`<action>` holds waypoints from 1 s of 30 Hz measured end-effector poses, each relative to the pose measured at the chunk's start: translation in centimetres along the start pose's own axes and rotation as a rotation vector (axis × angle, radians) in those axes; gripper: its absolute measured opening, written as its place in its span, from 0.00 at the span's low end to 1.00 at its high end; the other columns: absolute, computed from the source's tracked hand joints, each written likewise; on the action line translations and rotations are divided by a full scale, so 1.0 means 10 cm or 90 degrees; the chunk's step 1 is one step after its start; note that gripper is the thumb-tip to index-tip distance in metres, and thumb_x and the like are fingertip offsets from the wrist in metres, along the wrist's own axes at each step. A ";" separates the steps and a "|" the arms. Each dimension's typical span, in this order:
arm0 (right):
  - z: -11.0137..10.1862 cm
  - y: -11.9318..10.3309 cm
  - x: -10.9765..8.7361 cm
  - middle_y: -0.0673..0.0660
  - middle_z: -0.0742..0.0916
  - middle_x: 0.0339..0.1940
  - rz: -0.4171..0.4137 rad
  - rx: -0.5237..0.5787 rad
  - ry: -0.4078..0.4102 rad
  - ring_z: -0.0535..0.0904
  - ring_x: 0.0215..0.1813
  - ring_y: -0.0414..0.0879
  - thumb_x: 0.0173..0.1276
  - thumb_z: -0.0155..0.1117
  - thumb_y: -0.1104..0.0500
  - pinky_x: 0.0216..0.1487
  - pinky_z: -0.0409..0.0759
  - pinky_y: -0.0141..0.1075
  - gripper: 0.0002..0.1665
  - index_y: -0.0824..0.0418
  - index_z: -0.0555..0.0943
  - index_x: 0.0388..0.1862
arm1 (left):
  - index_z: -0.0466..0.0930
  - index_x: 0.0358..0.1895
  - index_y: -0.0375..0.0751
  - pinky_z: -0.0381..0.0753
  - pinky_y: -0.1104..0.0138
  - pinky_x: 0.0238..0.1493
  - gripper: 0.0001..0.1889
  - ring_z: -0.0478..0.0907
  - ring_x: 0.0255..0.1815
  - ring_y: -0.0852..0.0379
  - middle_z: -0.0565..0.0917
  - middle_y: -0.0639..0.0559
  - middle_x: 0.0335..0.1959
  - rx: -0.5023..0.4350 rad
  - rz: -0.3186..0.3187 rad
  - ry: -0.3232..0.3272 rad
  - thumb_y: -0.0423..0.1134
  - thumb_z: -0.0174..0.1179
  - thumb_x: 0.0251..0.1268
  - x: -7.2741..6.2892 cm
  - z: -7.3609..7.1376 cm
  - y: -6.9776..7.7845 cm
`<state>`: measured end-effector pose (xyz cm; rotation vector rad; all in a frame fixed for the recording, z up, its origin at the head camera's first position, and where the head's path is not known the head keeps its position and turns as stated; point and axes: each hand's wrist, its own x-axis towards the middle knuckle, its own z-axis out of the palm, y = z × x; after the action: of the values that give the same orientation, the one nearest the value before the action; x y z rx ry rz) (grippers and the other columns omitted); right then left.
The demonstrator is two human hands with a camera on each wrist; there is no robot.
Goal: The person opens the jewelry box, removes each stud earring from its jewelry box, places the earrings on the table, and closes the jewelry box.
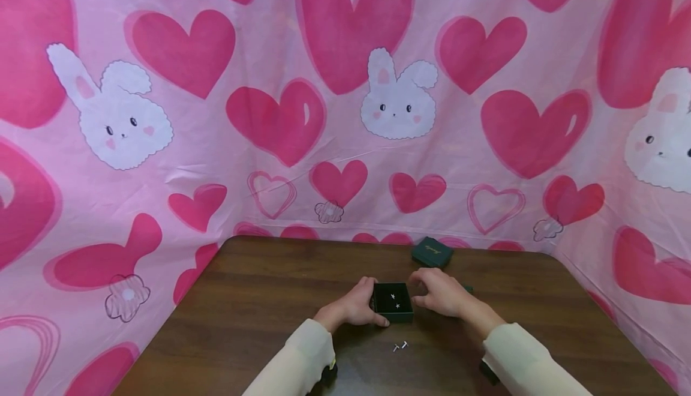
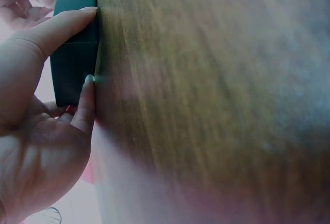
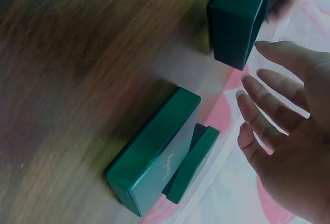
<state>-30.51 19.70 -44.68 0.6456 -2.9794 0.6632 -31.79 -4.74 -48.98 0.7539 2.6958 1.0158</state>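
A small dark green jewelry box [image 1: 400, 318] stands uncovered on the table, with two star-shaped earrings [image 1: 397, 306] on its black lining. My left hand [image 1: 357, 304] grips its left side, the thumb [image 2: 72, 27] along the front wall and the fingers around the other side. Just off the box's right edge hovers my right hand [image 1: 439, 291]. Its fingers are relaxed and slightly bent in the right wrist view, and nothing lies between them. On the table in front of the box are two small silver pieces [image 1: 405, 344], too small to make out exactly.
A green box or lid with gold lettering [image 1: 432, 252] lies at the table's back edge. Another green piece [image 1: 467, 288] is mostly hidden behind my right wrist; the right wrist view shows two such pieces [image 3: 154, 152] close together. A pink heart-and-rabbit cloth [image 1: 270, 198] hangs behind the table [image 1: 259, 288].
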 end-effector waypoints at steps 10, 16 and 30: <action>0.06 -0.06 0.04 0.50 0.86 0.42 -0.041 -0.005 -0.017 0.79 0.47 0.49 0.61 0.78 0.60 0.53 0.81 0.57 0.15 0.57 0.85 0.46 | 0.67 0.63 0.39 0.76 0.60 0.59 0.40 0.73 0.48 0.56 0.70 0.52 0.49 0.003 -0.001 -0.002 0.45 0.81 0.50 0.01 0.01 0.00; 0.07 -0.11 0.05 0.50 0.85 0.40 -0.070 -0.016 -0.016 0.78 0.46 0.49 0.62 0.76 0.63 0.52 0.81 0.56 0.11 0.58 0.85 0.43 | 0.67 0.63 0.38 0.76 0.60 0.59 0.41 0.73 0.48 0.56 0.70 0.52 0.50 0.000 0.004 -0.003 0.45 0.81 0.50 0.01 0.00 -0.01; 0.12 -0.20 0.09 0.51 0.85 0.36 -0.100 -0.017 -0.039 0.77 0.37 0.45 0.62 0.76 0.63 0.45 0.81 0.49 0.08 0.60 0.87 0.40 | 0.66 0.64 0.37 0.76 0.60 0.59 0.41 0.73 0.49 0.56 0.70 0.51 0.50 0.009 0.001 -0.006 0.46 0.80 0.50 0.01 0.00 0.00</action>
<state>-30.46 17.20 -44.83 0.9018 -2.9467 0.6030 -31.84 -4.67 -48.98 0.7624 2.6973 0.9913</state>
